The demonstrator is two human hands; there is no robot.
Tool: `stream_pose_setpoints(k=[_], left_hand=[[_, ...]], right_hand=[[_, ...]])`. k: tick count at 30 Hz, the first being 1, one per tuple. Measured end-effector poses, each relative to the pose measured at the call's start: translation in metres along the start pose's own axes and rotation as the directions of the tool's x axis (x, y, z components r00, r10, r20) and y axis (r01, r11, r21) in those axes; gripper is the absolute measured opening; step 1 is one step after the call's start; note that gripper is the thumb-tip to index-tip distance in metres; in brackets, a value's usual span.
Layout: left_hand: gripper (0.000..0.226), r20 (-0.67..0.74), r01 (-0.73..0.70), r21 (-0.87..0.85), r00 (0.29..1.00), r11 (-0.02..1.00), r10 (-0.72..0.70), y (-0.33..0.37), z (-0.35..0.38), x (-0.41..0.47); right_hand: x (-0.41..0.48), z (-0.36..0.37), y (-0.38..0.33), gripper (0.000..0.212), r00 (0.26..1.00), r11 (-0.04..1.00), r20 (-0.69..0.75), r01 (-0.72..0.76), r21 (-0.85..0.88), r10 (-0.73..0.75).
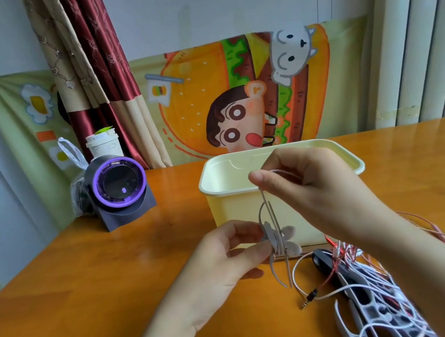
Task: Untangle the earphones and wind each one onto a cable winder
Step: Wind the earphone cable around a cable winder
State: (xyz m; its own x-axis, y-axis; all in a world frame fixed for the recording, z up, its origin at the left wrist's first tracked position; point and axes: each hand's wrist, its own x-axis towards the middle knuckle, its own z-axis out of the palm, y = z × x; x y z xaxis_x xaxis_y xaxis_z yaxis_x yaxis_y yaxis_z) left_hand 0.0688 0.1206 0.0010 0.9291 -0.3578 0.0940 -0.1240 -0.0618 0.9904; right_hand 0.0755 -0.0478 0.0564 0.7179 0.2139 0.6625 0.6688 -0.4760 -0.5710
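Orange-brown wooden worktop (89, 295) against a pale wall; cartoon burger cloth (231, 92) pinned behind, red-and-beige curtain (97, 71) at back left. Cream plastic box (205, 177) stands at centre, open at the top.

Task item: one grey earphone cable (264, 199), part-wound on a grey cable winder (275, 236), held above the worktop just in front of the box.
- Left hand (225, 260): fingers (249, 258) curled, pinching the winder by its side.
- Right hand (307, 183): thumb and forefinger closed on the cable above the winder, strand taut between the two hands.
- Two loose grey ends hang below the winder.
- Remaining earphones: white and red tangle (385, 288) on the worktop at right, partly under the right forearm. One jack plug (309, 298) lies clear of it.

Handling (judgement):
- Cable is thin, light and limp, so it will only hold its turns under slight tension.
- Best gripped close to the winder, feeding short lengths.
- Earbuds and plug joints look like the weak points; avoid tugging there.
- Winder looks soft and rubbery; pinch its body, not the arms taking the wraps.
- Tangle should be teased out from a free end such as the plug, not pulled.

Writing: none legible. Paper cup (104, 144) at back left shows only small cloud-like marks. Purple-ringed device (118, 183) carries no readable label.
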Motion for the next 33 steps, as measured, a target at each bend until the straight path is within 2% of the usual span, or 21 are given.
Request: stream_pose_setpoints(k=[11,14,17,24,27,30,33], left_hand=[[0.037,-0.045,0.067,-0.113,0.996,0.991,-0.072,-0.001,-0.001,0.001],[0.034,-0.017,0.054,-0.129,0.998,0.99,-0.057,0.0,-0.002,0.0],[0.028,0.07,0.0,-0.126,0.998,0.992,0.009,0.002,0.0,-0.003],[0.03,0.084,-0.046,-0.078,0.995,0.996,0.053,0.003,-0.003,-0.004],[0.019,0.056,-0.063,-0.158,0.996,0.985,0.073,0.005,-0.003,-0.004],[0.023,0.008,-0.076,-0.293,0.997,0.953,0.082,0.005,-0.002,-0.003],[0.028,-0.074,-0.102,-0.488,0.994,0.867,0.075,0.006,-0.003,0.0]], right_hand=[[-0.002,-0.003,-0.006,0.029,0.991,0.99,0.089,0.085,0.112,-0.096],[0.0,-0.007,-0.004,0.03,0.999,0.995,0.014,0.046,0.087,-0.047],[0.002,-0.009,0.003,0.035,0.997,0.997,-0.052,-0.044,0.068,0.048],[0.002,0.0,0.019,0.033,0.983,0.98,0.026,-0.181,0.08,0.18],[0.002,0.002,0.025,0.032,0.966,0.96,0.057,-0.258,0.105,0.253],[0.0,0.005,0.029,0.033,0.951,0.945,0.098,-0.305,0.121,0.295],[-0.003,0.011,0.029,0.04,0.927,0.934,0.199,-0.342,0.103,0.317]])
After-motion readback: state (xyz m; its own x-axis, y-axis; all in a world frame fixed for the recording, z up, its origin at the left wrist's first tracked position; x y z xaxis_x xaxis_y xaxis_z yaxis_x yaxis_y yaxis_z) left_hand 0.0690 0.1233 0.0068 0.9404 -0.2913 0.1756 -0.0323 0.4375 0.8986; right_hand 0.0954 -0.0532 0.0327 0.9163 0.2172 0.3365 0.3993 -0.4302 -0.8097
